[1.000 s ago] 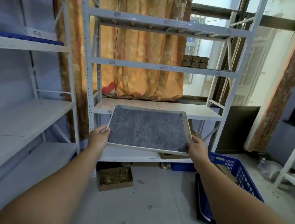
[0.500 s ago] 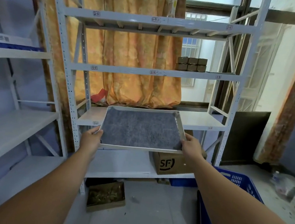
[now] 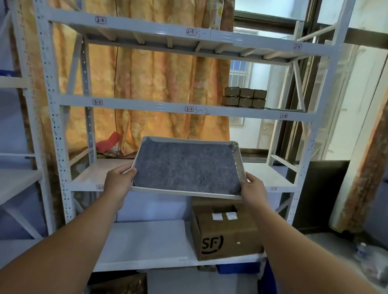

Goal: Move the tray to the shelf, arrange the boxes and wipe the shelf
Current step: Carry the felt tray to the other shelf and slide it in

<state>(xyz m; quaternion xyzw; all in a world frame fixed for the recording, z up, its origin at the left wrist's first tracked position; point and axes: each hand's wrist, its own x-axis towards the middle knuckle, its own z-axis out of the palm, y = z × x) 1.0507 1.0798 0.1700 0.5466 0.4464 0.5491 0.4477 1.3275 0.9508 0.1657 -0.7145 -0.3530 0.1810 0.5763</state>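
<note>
Both left hand (image 3: 119, 183) and right hand (image 3: 254, 192) hold the tray (image 3: 238, 162) nearer the shelf (image 3: 265, 174).

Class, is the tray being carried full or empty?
Empty: the tray shows only a grey liner; left hand and right hand grip its sides.

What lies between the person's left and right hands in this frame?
In the head view, the tray, lined with a grey mat, spans the gap; the left hand grips its left edge, the right hand its right edge.
</note>
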